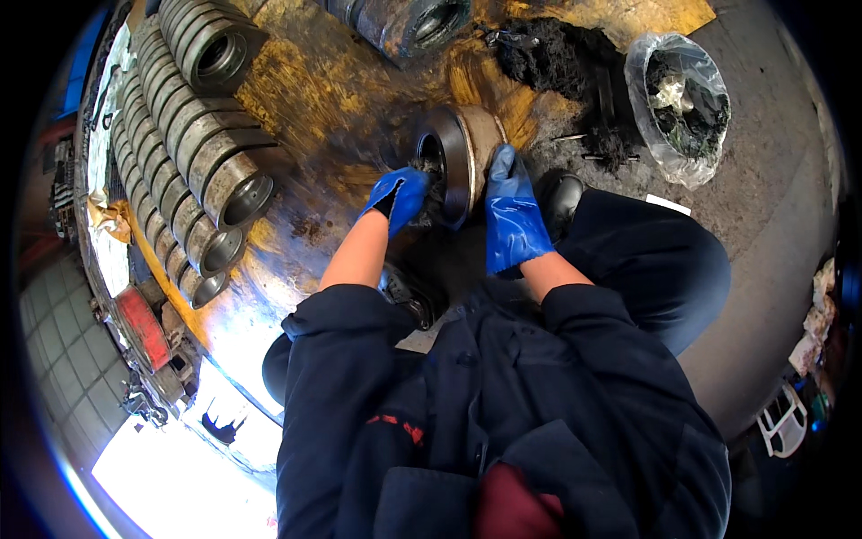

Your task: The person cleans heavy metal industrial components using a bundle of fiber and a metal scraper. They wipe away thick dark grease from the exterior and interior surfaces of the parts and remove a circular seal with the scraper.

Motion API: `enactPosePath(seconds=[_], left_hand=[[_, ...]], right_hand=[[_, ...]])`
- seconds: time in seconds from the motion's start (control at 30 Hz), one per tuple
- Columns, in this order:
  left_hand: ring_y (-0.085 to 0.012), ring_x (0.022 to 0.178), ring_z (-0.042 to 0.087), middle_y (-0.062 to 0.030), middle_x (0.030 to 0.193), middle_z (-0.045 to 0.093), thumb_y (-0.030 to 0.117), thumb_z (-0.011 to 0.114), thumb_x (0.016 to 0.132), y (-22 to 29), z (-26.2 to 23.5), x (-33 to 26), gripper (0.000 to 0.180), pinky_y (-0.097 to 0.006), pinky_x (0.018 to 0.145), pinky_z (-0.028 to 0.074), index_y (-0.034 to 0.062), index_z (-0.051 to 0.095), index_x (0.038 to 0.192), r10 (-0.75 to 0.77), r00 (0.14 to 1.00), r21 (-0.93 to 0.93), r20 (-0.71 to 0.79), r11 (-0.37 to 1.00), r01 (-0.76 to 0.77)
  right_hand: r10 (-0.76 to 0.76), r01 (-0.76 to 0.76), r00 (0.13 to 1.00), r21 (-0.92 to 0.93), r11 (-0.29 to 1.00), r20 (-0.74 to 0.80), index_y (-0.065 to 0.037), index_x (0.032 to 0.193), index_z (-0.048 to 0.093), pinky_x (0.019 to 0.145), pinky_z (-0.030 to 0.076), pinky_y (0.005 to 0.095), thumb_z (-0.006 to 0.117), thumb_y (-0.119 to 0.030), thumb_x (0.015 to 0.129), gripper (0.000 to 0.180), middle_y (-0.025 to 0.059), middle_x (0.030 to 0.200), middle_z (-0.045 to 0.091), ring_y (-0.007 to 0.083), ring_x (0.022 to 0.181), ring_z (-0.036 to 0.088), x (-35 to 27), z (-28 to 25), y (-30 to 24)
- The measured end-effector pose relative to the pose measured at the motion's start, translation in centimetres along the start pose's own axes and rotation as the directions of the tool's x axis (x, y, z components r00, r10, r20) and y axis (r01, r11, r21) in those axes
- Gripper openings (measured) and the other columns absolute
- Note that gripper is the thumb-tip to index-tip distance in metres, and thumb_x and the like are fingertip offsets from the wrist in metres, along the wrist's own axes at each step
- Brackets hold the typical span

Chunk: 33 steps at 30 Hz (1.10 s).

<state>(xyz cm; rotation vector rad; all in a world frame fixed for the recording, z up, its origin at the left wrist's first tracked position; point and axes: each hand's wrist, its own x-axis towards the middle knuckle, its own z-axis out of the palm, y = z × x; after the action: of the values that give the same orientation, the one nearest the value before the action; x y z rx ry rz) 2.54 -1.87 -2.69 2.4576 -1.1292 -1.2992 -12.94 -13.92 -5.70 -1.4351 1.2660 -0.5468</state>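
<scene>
A round metal ring part stands on edge on the greasy yellow floor plate. My right hand, in a blue glove, grips its outer rim from the right and holds it upright. In another blue glove, my left hand presses a dark wad of rag or fibre against the ring's open bore on the left side. Most of the wad is hidden by my fingers.
Rows of several metal sleeves lie at the left. A larger cylinder lies at the top. Dark fibre waste and a clear plastic bag sit at the upper right. My black shoes rest near the ring.
</scene>
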Motion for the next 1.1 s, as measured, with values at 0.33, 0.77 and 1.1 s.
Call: enactPosePath(seconds=[0.33, 0.77, 1.1], left_hand=[[-0.0298, 0.1, 0.063, -0.0154, 0.114, 0.063, 0.013, 0.042, 0.092, 2.5, -2.8, 0.0, 0.03, -0.04, 0.083, 0.05, 0.0066, 0.058, 0.116, -0.004, 0.982, 0.375, -0.19, 0.924, 0.076], [-0.0285, 0.105, 0.06, -0.0102, 0.115, 0.062, 0.015, 0.048, 0.091, 0.5, -1.5, 0.2, 0.026, -0.041, 0.088, 0.049, 0.0116, 0.061, 0.114, 0.46, 0.879, -0.172, -0.123, 0.863, -0.475], [-0.0188, 0.108, 0.057, -0.0025, 0.114, 0.061, 0.014, 0.057, 0.075, -2.2, -0.3, 1.8, 0.033, -0.034, 0.075, 0.051, 0.0203, 0.063, 0.107, 0.799, 0.601, 0.698, 0.018, 0.42, -0.58]], right_hand=[[-0.024, 0.026, 0.998, 0.041, 0.999, -0.056, 0.004, 0.103, 0.061, 0.078, 0.048, 0.036, 0.045, -0.045, 0.095, 0.052, 0.0203, 0.089, 0.066, 0.0278, 0.085, 0.063, 0.8, 0.4, 2.1], [-0.053, 0.057, 0.996, 0.065, 0.996, -0.067, 0.004, 0.095, 0.06, 0.072, 0.046, 0.0384, 0.042, -0.045, 0.096, 0.052, 0.0177, 0.084, 0.065, 0.0261, 0.078, 0.061, 1.4, 0.3, 3.0], [-0.038, 0.041, 0.998, 0.049, 0.998, -0.05, 0.004, 0.094, 0.06, 0.072, 0.046, 0.0387, 0.042, -0.045, 0.096, 0.053, 0.0181, 0.083, 0.065, 0.0263, 0.078, 0.06, 1.6, 0.0, 2.7]])
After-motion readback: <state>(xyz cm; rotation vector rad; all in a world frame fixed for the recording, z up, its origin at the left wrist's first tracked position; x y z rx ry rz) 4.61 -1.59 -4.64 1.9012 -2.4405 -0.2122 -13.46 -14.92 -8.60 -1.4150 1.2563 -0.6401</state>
